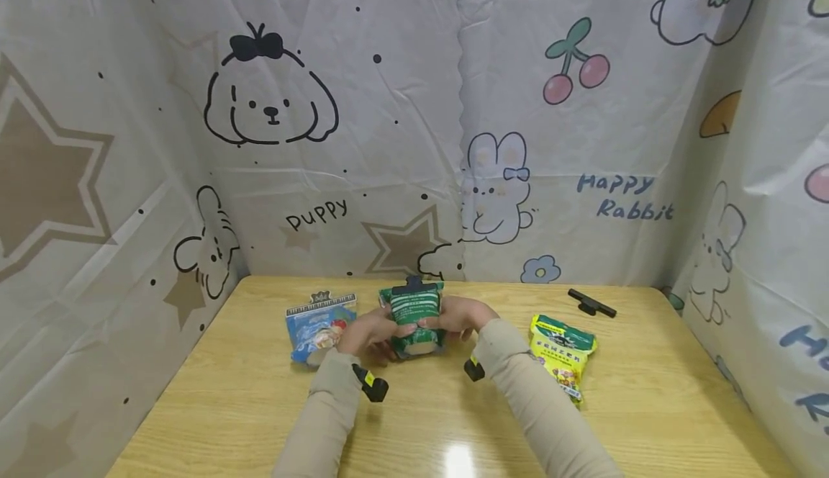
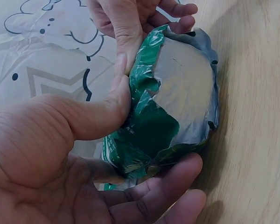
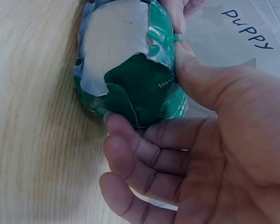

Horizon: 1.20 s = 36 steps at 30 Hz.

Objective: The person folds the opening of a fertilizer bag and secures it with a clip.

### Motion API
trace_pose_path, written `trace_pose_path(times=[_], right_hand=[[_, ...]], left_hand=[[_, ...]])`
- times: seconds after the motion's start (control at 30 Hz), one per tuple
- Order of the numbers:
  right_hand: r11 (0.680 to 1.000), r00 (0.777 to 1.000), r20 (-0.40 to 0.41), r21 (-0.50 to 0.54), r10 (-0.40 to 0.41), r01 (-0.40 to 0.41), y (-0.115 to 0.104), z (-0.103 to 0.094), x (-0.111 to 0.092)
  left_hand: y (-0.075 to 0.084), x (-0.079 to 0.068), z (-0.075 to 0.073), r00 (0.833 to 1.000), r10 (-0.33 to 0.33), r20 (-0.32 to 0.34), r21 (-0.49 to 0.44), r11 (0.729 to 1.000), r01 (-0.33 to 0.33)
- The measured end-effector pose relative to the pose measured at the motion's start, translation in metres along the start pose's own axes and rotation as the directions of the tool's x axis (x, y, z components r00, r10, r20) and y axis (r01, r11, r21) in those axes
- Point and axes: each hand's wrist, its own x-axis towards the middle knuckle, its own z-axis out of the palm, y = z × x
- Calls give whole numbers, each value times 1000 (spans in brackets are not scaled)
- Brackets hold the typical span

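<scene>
A green plastic bag (image 1: pixel 416 312) with white print stands at the middle of the table, a black clip (image 1: pixel 413 287) across its top. My left hand (image 1: pixel 370 330) holds its left side and my right hand (image 1: pixel 468 314) holds its right side. Both thumbs press on the front face, close together. In the left wrist view the bag's silvery, crumpled bottom (image 2: pixel 184 88) faces the camera, with the left hand's fingers curled under its edge. The right wrist view has the right thumb (image 3: pixel 196 74) on the green face and the fingers bent against the bag's side.
On the left lies a blue bag (image 1: pixel 317 337) with a striped clip (image 1: pixel 322 305) along its top. To the right are a yellow and green bag (image 1: pixel 562 355), partly behind the right sleeve, and a black bar-shaped clip (image 1: pixel 592 304). A printed curtain (image 1: pixel 401 140) encloses the wooden table (image 1: pixel 414 420).
</scene>
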Motion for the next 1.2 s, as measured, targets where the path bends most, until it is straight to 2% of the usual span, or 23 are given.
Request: trace_pose_path(times=[0.27, 0.53, 0.73, 0.97, 1.1, 1.2], right_hand=[[999, 1000, 5, -39, -25, 25, -1, 0, -2], [1000, 1000, -5, 2, -28, 28, 0, 2, -1], [998, 999, -7, 35, -44, 45, 0, 5, 3], [996, 992, -86, 2, -88, 89, -1, 13, 5], [995, 988, -124, 20, -92, 95, -2, 18, 6], [995, 985, -144, 24, -93, 97, -3, 21, 7]], left_hand=[[-4, -4, -1, 999, -30, 31, -20, 999, 30], [-7, -7, -2, 998, -48, 37, -99, 994, 51], [-8, -8, -5, 998, -57, 29, -77, 995, 59], [-12, -6, -9, 998, -54, 17, -77, 995, 55], [-14, -6, -11, 998, -70, 2, -81, 994, 69], [-15, -6, -11, 998, -58, 0, -56, 997, 57]])
